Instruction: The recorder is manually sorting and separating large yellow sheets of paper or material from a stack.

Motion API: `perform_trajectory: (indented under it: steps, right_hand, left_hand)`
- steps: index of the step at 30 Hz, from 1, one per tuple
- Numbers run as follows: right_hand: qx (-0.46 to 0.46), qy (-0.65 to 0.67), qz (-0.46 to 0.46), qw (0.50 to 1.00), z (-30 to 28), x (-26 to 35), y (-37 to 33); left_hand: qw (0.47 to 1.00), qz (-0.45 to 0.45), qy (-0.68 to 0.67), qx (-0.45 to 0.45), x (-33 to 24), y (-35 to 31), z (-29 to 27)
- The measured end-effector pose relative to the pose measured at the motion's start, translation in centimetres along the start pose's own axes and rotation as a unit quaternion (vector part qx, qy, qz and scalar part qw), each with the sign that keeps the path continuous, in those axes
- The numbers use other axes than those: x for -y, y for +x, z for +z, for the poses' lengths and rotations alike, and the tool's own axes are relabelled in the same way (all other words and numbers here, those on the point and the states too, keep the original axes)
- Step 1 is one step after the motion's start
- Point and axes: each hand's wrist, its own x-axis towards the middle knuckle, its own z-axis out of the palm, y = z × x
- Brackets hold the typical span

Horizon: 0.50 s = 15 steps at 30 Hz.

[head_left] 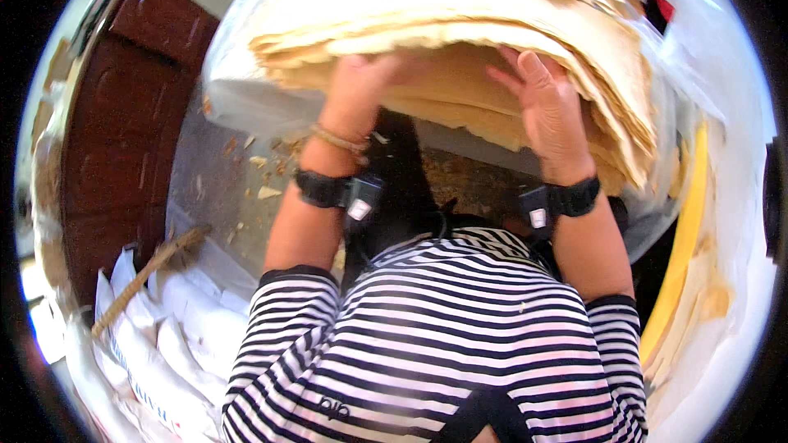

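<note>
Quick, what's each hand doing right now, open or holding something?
Left hand: at the edge of the pale sheets, partly hidden and blurred; grip cannot be told.
Right hand: open, at the same stack's edge.

dark-red panel (123, 139) | brown stick (149, 280) across white sacks (193, 330) | yellow strip (686, 226), right

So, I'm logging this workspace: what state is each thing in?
Thin tan sheets: stacked, ragged, upper edge arched.
Left bare hand: at that edge, grip unclear.
Right bare hand: open near that edge.
Black wristbands: fastened.
Dusty grey floor: littered with pale scraps.
White printed sacks: crumpled.
</note>
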Motion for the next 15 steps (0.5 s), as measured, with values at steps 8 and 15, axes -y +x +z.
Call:
perform_trajectory:
  steps: [8,15]
  right_hand:
    - [0.028,0.204,0.023,0.978,2.6,0.9,4.1]
    - [0.034,0.358,0.051,0.932,3.5,3.9,7.0]
  left_hand:
    - [0.982,-0.092,-0.162,0.038,2.0,-4.7,-1.0]
    - [0.911,-0.154,-0.355,0.143,1.6,-6.4,3.6]
